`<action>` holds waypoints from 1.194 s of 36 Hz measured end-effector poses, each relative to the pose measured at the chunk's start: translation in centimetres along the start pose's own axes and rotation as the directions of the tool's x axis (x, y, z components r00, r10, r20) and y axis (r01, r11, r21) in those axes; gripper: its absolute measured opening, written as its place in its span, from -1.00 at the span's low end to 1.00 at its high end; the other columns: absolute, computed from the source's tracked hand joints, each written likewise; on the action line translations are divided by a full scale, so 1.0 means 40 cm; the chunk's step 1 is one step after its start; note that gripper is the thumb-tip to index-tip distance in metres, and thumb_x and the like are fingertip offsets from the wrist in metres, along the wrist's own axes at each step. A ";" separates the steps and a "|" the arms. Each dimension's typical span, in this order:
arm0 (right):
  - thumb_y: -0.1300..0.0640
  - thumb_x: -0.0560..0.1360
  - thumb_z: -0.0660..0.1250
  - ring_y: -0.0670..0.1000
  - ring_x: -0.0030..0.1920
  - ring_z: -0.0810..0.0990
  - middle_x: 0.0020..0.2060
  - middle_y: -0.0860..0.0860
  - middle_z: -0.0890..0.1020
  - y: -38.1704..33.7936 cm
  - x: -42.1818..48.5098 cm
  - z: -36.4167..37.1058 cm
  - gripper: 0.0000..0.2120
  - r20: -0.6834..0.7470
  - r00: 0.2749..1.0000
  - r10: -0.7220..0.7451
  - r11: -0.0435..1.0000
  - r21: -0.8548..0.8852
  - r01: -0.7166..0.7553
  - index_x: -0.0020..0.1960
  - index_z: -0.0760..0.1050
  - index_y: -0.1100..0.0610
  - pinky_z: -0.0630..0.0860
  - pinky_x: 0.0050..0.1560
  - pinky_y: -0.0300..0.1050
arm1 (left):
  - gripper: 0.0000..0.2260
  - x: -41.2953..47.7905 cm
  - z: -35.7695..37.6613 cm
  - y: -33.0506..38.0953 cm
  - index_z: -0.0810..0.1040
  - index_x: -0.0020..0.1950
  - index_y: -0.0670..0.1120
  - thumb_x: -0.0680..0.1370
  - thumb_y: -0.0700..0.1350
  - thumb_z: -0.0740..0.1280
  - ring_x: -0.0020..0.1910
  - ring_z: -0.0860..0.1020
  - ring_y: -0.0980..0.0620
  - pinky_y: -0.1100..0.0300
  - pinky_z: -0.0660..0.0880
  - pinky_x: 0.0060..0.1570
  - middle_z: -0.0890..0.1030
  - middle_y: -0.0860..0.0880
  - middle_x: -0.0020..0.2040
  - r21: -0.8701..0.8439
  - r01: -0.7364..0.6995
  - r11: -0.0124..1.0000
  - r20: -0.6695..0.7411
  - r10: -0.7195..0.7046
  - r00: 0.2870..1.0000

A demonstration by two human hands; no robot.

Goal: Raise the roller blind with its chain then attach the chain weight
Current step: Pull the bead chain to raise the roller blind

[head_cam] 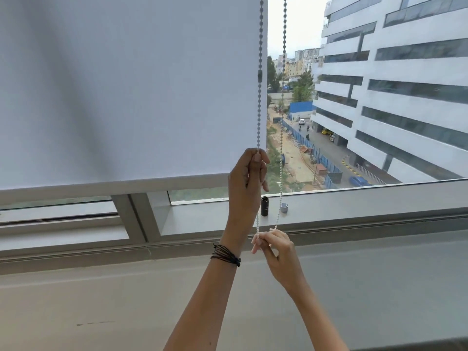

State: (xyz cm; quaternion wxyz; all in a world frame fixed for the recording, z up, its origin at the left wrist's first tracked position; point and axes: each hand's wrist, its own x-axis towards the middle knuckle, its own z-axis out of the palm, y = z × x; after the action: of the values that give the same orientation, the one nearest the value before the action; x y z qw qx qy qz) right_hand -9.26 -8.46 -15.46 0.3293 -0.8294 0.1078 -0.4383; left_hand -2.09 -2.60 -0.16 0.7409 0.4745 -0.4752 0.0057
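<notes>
A white roller blind [126, 97] covers the left part of the window, its bottom bar [114, 184] a little above the sill. A beaded chain [259, 110] hangs in a loop along the blind's right edge, with a dark connector [260, 76] on its left strand. My left hand [247, 183] is closed around the left strand, level with the bottom bar. Lower down, my right hand [274, 245] pinches the bottom of the loop. A black cylindrical chain weight [264, 205] stands upright on the sill beside a small grey cap [284, 207].
The grey window sill [354, 203] runs across the view, with a wide ledge [101, 312] below it. Window frame mullions [136, 219] stand left of my hands. Through the glass I see a white building and a street below.
</notes>
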 end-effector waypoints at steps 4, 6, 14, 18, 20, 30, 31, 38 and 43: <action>0.31 0.46 0.28 -0.28 -0.20 0.52 -0.37 -0.40 0.53 0.028 -0.006 0.013 -0.80 0.024 1.000 -0.005 0.996 -0.092 0.007 -0.19 0.52 0.03 0.33 0.20 -0.19 | -0.75 -0.012 -0.012 -0.029 0.41 -0.17 -0.10 0.64 -0.24 0.05 -0.49 0.27 0.18 0.32 0.39 -0.51 0.35 0.16 -0.41 -0.003 0.008 1.000 0.001 -0.008 1.000; 0.31 0.47 0.27 -0.25 -0.21 0.52 -0.36 -0.36 0.52 0.044 -0.009 0.018 -0.80 0.033 0.999 -0.017 0.993 -0.120 0.021 -0.20 0.51 0.02 0.31 0.24 -0.18 | -0.75 -0.022 -0.015 -0.042 0.42 -0.18 -0.08 0.63 -0.23 0.06 -0.49 0.27 0.18 0.33 0.38 -0.51 0.36 0.16 -0.40 -0.004 0.021 1.000 0.003 -0.021 1.000; 0.28 0.49 0.27 -0.15 -0.24 0.54 -0.33 -0.11 0.61 0.070 -0.010 0.033 -0.83 0.116 0.993 -0.036 0.982 -0.182 0.057 -0.21 0.51 0.07 0.25 0.39 -0.22 | -0.76 -0.041 -0.034 -0.069 0.44 -0.17 -0.03 0.62 -0.18 0.08 -0.51 0.30 0.18 0.21 0.39 -0.52 0.37 0.15 -0.41 0.058 0.046 0.997 -0.011 -0.045 0.999; -0.03 0.54 0.18 -0.13 -0.07 0.54 -0.17 -0.09 0.65 0.041 0.017 0.002 -0.75 0.141 0.990 -0.005 0.994 -0.111 0.020 -0.07 0.59 0.05 0.46 0.07 -0.20 | -0.77 -0.034 -0.045 -0.070 0.44 -0.18 -0.02 0.62 -0.17 0.07 -0.52 0.31 0.19 0.08 0.39 -0.50 0.37 0.14 -0.42 0.102 0.024 0.994 -0.003 -0.023 1.000; -0.06 0.55 0.15 -0.16 0.00 0.54 -0.07 -0.13 0.64 0.008 0.042 -0.015 -0.71 0.046 0.999 0.007 1.000 -0.013 -0.007 0.02 0.59 0.05 0.43 0.05 -0.29 | -0.77 -0.032 -0.050 -0.071 0.44 -0.18 -0.03 0.62 -0.16 0.08 -0.52 0.32 0.19 0.02 0.40 -0.49 0.37 0.14 -0.43 0.103 0.028 0.994 0.001 -0.029 1.000; 0.08 0.58 0.15 -0.04 -0.04 0.63 -0.04 0.00 0.63 -0.259 0.303 -0.147 -0.74 -0.176 0.983 -0.056 0.901 0.414 0.126 0.19 0.46 0.18 0.58 -0.05 -0.12 | -0.76 -0.040 -0.048 -0.050 0.44 -0.18 -0.03 0.63 -0.18 0.08 -0.50 0.30 0.17 -0.01 0.40 -0.49 0.35 0.14 -0.44 0.092 0.015 0.996 0.022 -0.017 1.000; 0.10 0.58 0.14 -0.06 -0.02 0.62 -0.02 0.02 0.62 -0.281 0.334 -0.159 -0.71 -0.112 0.991 -0.071 0.862 0.493 0.117 0.23 0.42 0.22 0.58 -0.04 -0.15 | -0.76 -0.041 -0.046 -0.049 0.44 -0.18 -0.02 0.63 -0.18 0.08 -0.51 0.29 0.17 0.00 0.40 -0.50 0.33 0.14 -0.45 0.094 0.009 0.995 0.024 -0.011 1.000; 0.21 0.62 0.05 -0.06 -0.23 0.63 -0.25 -0.02 0.65 -0.423 0.476 -0.209 -0.73 0.057 0.983 -0.176 0.760 0.642 0.099 0.23 0.40 0.29 0.58 -0.10 -0.14 | -0.76 -0.047 -0.040 -0.047 0.42 -0.20 -0.03 0.62 -0.18 0.08 -0.53 0.31 0.18 -0.07 0.41 -0.50 0.34 0.15 -0.48 0.116 0.022 0.993 0.006 -0.023 1.000; 0.24 0.62 0.05 -0.15 -0.51 0.48 -0.54 -0.11 0.54 -0.450 0.510 -0.201 -0.75 -0.051 0.978 -0.204 0.831 0.520 0.200 -0.07 0.49 0.22 0.57 -0.19 0.02 | -0.73 -0.056 -0.040 -0.037 0.44 -0.19 -0.02 0.64 -0.22 0.08 -0.55 0.33 0.18 0.10 0.40 -0.48 0.37 0.15 -0.48 0.109 0.021 0.994 -0.002 -0.021 1.000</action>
State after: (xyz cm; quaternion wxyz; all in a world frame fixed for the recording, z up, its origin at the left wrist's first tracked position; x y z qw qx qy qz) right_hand -5.59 -7.94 12.66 0.4940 -0.7170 -0.1044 -0.4806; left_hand -1.51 -1.30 -2.94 0.7143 0.5191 -0.4688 0.0241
